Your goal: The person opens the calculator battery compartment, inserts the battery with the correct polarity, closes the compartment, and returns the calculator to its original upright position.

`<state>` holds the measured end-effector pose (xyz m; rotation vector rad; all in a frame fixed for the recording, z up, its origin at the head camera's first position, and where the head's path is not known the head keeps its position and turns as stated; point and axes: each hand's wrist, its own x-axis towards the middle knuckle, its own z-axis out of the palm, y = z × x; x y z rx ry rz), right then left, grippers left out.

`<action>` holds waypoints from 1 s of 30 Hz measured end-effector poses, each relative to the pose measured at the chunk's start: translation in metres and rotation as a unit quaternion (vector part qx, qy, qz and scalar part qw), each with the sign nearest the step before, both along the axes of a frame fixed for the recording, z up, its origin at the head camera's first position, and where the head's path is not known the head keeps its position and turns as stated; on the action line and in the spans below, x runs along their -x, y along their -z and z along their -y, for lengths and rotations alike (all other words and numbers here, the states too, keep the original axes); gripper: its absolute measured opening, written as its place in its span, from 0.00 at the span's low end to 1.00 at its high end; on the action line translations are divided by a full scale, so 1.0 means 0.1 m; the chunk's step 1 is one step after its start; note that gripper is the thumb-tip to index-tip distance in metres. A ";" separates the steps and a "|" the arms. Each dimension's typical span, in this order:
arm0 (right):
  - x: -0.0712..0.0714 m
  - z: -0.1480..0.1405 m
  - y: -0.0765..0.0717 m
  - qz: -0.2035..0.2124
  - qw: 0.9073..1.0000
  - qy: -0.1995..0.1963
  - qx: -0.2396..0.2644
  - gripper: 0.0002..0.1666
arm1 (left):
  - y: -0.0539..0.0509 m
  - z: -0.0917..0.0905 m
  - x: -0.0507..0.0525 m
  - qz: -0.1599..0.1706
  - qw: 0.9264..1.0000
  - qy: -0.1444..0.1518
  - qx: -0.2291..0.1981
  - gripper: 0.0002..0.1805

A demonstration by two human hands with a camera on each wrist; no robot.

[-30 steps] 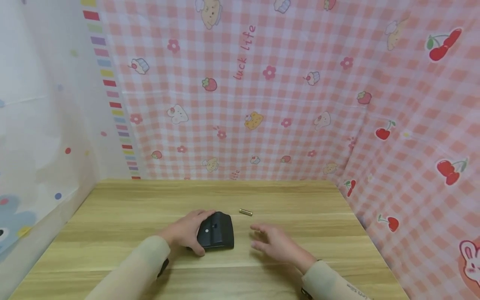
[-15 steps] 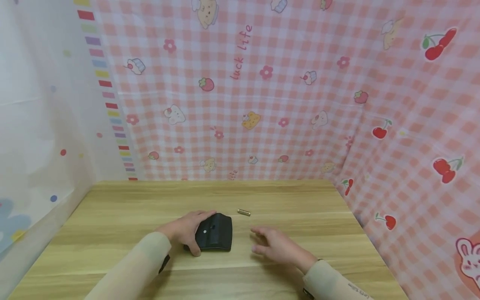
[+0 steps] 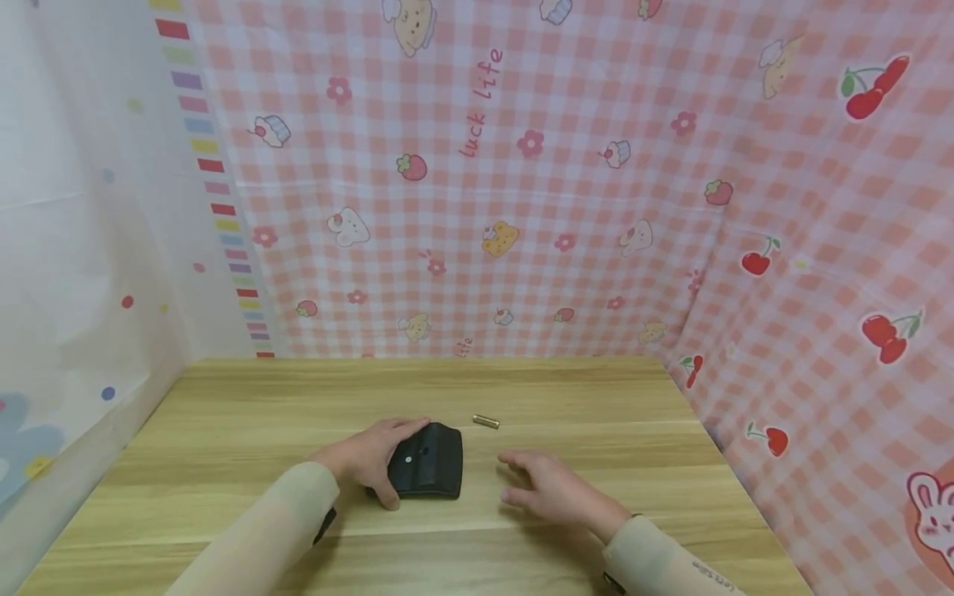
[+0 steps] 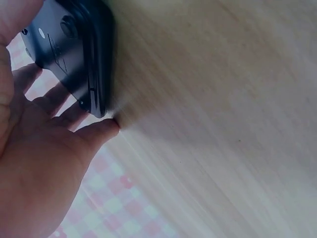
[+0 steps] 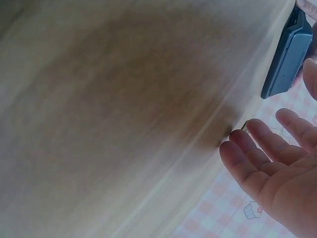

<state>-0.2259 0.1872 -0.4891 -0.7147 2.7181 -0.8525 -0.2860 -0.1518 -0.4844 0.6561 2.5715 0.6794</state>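
Observation:
My left hand (image 3: pixel 370 458) grips the left side of a black device (image 3: pixel 440 463), thumb at its near edge and fingers at the far edge. The device lies on the wooden table (image 3: pixel 261 414), with a small light dot on its top. From the left wrist, the device (image 4: pixel 101 59) shows close above the hand (image 4: pixel 44 163). Beyond its right side lies a small gold cylinder (image 3: pixel 486 421), resembling a battery. My right hand (image 3: pixel 555 487) hovers to the right of the device, fingers loosely bent and apart, holding nothing.
A pink checked cloth (image 3: pixel 447 207) hangs behind the table and another stretch of it runs along the right side. On the left hangs a white cloth (image 3: pixel 89 248) with coloured dots.
The near edge of the device has shifted slightly toward me under my left hand. My right hand is almost where it was, and the head view has moved a little.

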 end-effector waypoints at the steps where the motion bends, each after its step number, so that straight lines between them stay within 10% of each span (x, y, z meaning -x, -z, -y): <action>1: 0.00 0.00 0.00 0.000 1.000 0.001 -0.001 0.37 | 0.00 0.01 0.00 -0.001 1.000 0.000 0.000 0.74; 20: 0.04 0.04 -0.12 0.000 1.000 0.006 0.001 0.36 | 0.06 0.26 -0.16 -0.123 0.992 -0.007 -0.003 0.57; 30: 0.12 0.18 -0.31 -0.046 0.998 -0.042 -0.010 0.37 | 0.16 0.32 -0.20 -0.102 0.995 -0.006 -0.006 0.59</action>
